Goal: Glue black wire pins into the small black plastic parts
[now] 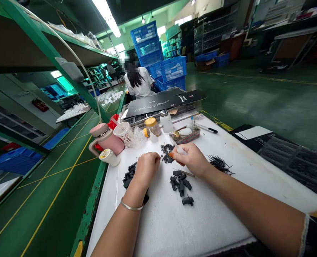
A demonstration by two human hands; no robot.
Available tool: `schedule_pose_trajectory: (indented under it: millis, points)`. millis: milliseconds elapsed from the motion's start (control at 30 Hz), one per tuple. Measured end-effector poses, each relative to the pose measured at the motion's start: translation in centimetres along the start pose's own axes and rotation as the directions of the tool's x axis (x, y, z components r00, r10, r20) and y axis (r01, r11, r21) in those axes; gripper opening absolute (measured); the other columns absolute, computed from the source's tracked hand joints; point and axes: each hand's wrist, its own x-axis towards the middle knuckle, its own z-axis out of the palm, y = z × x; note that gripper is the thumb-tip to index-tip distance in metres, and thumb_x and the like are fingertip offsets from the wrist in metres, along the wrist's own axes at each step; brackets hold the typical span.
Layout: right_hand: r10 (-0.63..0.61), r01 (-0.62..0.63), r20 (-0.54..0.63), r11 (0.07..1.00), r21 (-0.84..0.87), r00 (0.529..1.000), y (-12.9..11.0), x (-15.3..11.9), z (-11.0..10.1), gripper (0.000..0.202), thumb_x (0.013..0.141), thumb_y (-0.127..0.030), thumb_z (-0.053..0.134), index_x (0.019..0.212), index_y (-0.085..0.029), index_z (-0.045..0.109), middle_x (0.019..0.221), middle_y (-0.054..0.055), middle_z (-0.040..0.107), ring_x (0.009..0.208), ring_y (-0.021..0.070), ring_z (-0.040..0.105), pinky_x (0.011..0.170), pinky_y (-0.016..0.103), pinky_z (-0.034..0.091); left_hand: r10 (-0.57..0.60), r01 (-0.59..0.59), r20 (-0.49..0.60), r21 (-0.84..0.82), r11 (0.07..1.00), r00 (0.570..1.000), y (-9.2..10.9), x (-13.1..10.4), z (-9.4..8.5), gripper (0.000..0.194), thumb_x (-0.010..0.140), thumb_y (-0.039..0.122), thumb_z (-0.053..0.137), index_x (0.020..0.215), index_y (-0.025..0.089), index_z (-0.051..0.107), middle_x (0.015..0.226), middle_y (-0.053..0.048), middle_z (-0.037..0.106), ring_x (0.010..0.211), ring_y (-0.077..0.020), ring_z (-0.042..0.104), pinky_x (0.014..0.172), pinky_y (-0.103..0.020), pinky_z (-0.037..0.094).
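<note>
My left hand (147,166) is closed in a pinch over the white tabletop (206,221); whatever its fingertips hold is too small to make out. A pile of black moulded pieces (129,175) lies beside it, partly hidden by the wrist. My right hand (191,157) is wrapped round a small white squeeze bottle (180,150), with its narrow end pointing up and left. Just beyond the fingers is a heap of tiny black parts (166,151). Closer to me lie several black curved pieces (180,182), one (187,200) apart from the others. A thin stick (186,172) rests by my right hand.
Thin black rods (219,165) lie at right. Along the back stand a pink mug (111,141), a paper cup (124,132), jars (152,125), a white bottle (166,123) and a small box (187,135). A person (139,80) sits beyond, by blue crates (171,69).
</note>
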Motion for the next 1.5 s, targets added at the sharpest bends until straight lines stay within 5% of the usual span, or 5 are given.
schedule_pose_trajectory:
  millis: [100,200,333,500,1500]
  points:
    - [-0.016,0.017,0.021,0.999,-0.043,1.0,-0.2,-0.4,0.2,0.025,0.076,-0.032,0.058,0.059,-0.014,0.054,0.05,-0.004,0.042,0.049,0.0085,0.036,0.047,0.022,0.027,-0.142,0.141,0.038,-0.533,0.834,0.989,0.2,-1.2,-1.1,0.017,0.081,0.026,0.054,0.086,0.016,0.067,0.079,-0.006,0.069,0.075,-0.018,0.064,0.068,-0.028,0.049]
    - [-0.046,0.05,0.055,0.997,-0.063,0.997,-0.7,-0.9,0.6,0.024,0.076,-0.03,0.057,0.059,-0.014,0.052,0.052,-0.004,0.039,0.051,0.0081,0.033,0.046,0.022,0.025,-0.194,0.231,0.174,-0.915,0.331,0.966,1.0,-2.7,-1.8,0.019,0.076,0.03,0.066,0.082,0.013,0.065,0.078,-0.007,0.069,0.075,-0.0163,0.066,0.065,-0.023,0.052]
    - [-0.084,0.091,0.085,0.993,-0.078,0.993,-1.3,-1.5,1.0,0.025,0.077,-0.03,0.057,0.059,-0.014,0.051,0.052,-0.004,0.036,0.05,0.0077,0.031,0.045,0.021,0.023,-0.236,0.249,0.257,-0.967,-0.06,0.937,1.9,-4.2,-1.9,0.02,0.066,0.024,0.076,0.077,0.011,0.066,0.073,-0.004,0.067,0.067,-0.011,0.065,0.059,-0.015,0.051]
    - [-0.103,0.112,0.105,0.991,-0.079,0.989,-1.5,-1.9,1.2,0.026,0.078,-0.031,0.058,0.06,-0.014,0.051,0.053,-0.004,0.037,0.05,0.0077,0.031,0.045,0.021,0.024,-0.232,0.21,0.282,-0.934,-0.29,0.931,2.0,-4.8,-1.8,0.017,0.061,0.016,0.079,0.071,0.01,0.067,0.072,-0.003,0.066,0.064,-0.0087,0.064,0.056,-0.012,0.05]
    - [-0.15,0.164,0.129,0.98,-0.112,0.98,-1.4,-2.4,1.5,0.025,0.08,-0.03,0.059,0.06,-0.014,0.054,0.053,-0.003,0.042,0.051,0.0088,0.035,0.047,0.022,0.029,-0.081,0.256,0.336,-0.834,-0.489,0.939,1.0,-5.1,-1.1,0.024,0.058,0.014,0.082,0.071,0.012,0.061,0.073,-0.002,0.064,0.066,-0.0088,0.062,0.056,-0.013,0.05]
